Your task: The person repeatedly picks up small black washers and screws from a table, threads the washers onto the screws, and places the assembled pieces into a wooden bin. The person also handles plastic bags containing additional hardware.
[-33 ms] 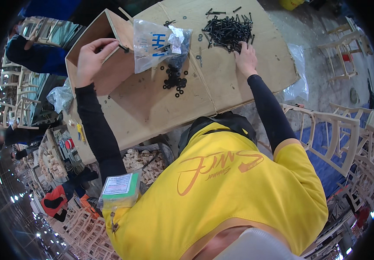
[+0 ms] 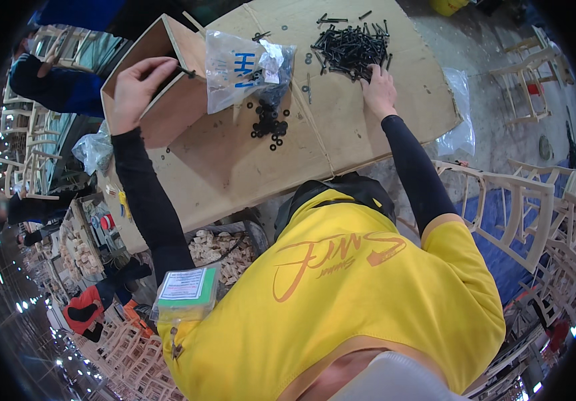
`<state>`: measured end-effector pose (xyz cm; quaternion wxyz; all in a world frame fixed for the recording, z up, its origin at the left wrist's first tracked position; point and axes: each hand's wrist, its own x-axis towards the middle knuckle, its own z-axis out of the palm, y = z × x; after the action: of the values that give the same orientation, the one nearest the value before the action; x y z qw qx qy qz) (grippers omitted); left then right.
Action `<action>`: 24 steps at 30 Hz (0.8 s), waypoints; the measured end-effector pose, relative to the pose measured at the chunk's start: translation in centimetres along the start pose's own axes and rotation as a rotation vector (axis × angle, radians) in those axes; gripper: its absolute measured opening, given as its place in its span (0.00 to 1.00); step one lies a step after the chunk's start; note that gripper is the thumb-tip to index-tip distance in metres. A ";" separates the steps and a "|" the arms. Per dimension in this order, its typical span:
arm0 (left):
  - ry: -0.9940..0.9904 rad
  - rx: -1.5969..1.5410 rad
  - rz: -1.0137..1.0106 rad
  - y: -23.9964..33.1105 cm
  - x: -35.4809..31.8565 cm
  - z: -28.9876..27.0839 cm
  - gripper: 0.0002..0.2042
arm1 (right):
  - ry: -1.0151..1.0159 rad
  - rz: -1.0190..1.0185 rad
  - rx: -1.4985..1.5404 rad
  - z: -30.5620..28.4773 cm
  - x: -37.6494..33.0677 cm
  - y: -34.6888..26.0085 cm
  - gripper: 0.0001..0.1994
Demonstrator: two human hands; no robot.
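Pinched in the fingers of my left hand [image 2: 139, 90] is a black bolt [image 2: 185, 71], held over the rim of an open plywood box [image 2: 180, 110]. My right hand [image 2: 379, 92] is at the near edge of a heap of black bolts [image 2: 349, 50], fingertips drawn together against it. Whether a bolt is between them is hidden. A clear plastic bag [image 2: 224, 70] lies between the two hands, against the box. Several black washers [image 2: 268, 125] are spilled from its near end.
Everything rests on a cardboard-covered table [image 2: 234, 170]. Loose metal washers [image 2: 308, 58] lie beside the bolt heap. A yellow-handled tool [image 2: 124, 204] is at the left edge. Wooden chair frames [image 2: 515, 200] stand to the right, and a co-worker in dark clothes [image 2: 54, 83] is beyond the box.
My left hand has shifted slightly left and up over the box, with the bolt moving along. My right hand stays at the bolt heap.
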<state>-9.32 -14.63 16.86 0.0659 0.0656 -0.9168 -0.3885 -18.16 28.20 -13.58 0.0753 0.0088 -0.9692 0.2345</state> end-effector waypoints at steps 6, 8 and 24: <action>0.729 -0.189 0.041 -4.3 2.2 -4.0 0.15 | 0.008 -0.031 -0.027 0.3 0.5 0.3 0.21; 0.819 -0.242 0.089 -5.6 1.3 -2.6 0.12 | -0.082 -0.042 -0.054 -0.4 0.5 0.2 0.20; -0.209 -1.082 -0.554 -4.6 -10.6 24.0 0.08 | -0.335 -0.174 -0.014 0.3 -3.7 -0.2 0.15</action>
<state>-2.67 0.92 -3.75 -0.1037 0.2200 -0.5402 -0.8056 -14.49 27.80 -14.29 -0.0669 0.1309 -0.9654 0.2154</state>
